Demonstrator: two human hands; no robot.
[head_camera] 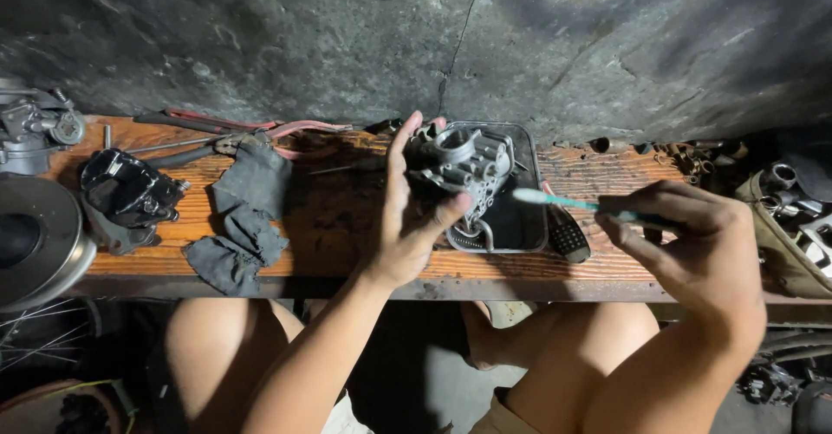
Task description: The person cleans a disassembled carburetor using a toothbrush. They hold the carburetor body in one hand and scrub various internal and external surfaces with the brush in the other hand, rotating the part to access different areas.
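Plank (347, 226) of orange-stained wood runs left to right against a grey concrete wall (433, 35), its grain dark with oil. At the left edge lies a round metal disc (35, 239); beside it a black engine cover (128, 193). A grey rag (247, 217) lies crumpled left of centre, with red-handled pliers (251, 128) behind it at the wall. A black tray (516, 217) sits on the plank right of centre, a black brush (568, 236) touching its right rim. The left hand (407, 217) is closed on a carburettor (459, 167), thumb across its lower front, fingers up behind; the part is held above the tray's near-left corner, clear of the plank. The carburettor is grey cast metal, dull and soiled, with a round bore open at the top and several small cylindrical bosses on the face turned to the right. Its long axis cannot be told with certainty; it appears roughly upright, bore toward the wall. The right hand (693, 243) is closed on a toothbrush (576, 202), teal-handled with white bristles. Toothbrush axis lies near horizontal, head pointing left toward the carburettor, just short of it and over the tray's right rim
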